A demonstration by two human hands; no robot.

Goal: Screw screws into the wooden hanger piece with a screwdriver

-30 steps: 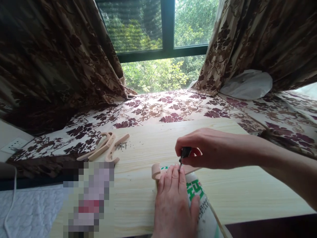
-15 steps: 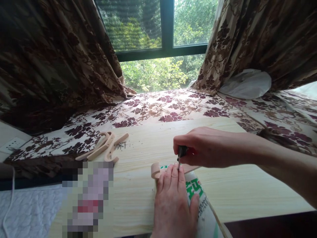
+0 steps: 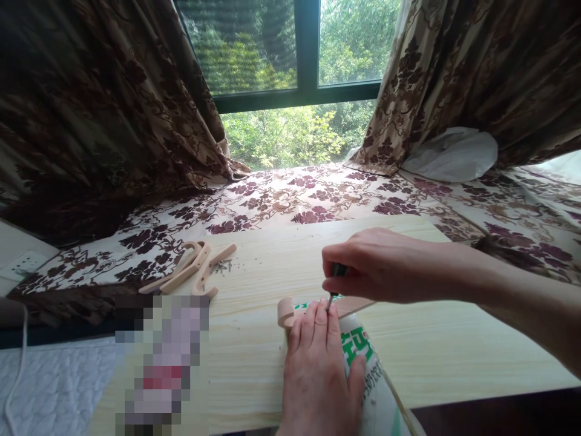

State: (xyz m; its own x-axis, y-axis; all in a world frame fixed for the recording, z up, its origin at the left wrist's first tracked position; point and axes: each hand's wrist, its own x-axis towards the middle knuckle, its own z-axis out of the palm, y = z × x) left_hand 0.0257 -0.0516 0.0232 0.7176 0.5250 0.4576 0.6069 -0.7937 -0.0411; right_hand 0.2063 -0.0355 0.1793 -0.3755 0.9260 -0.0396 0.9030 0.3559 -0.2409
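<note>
A curved wooden piece (image 3: 356,305) lies across a white package with green print (image 3: 356,345). My left hand (image 3: 315,369) rests flat on both, its fingers stretched over the wood and the thumb out on the package. In my right hand (image 3: 358,269) is a screwdriver (image 3: 336,280) with a dark handle, held in closed fingers. Its metal shaft points down to the wood between the fingertips of my left hand; the tip and any screw there are too small to make out.
Several curved wooden pieces (image 3: 193,266) lie at the table's left, beside a scatter of small screws (image 3: 223,265). A pixelated patch covers the table's near left. Behind the wooden table (image 3: 245,351) are a floral cloth (image 3: 313,194), curtains and a window.
My right hand has shifted slightly right and its grip has turned a little, tilting the screwdriver more. My left hand stays on the wood.
</note>
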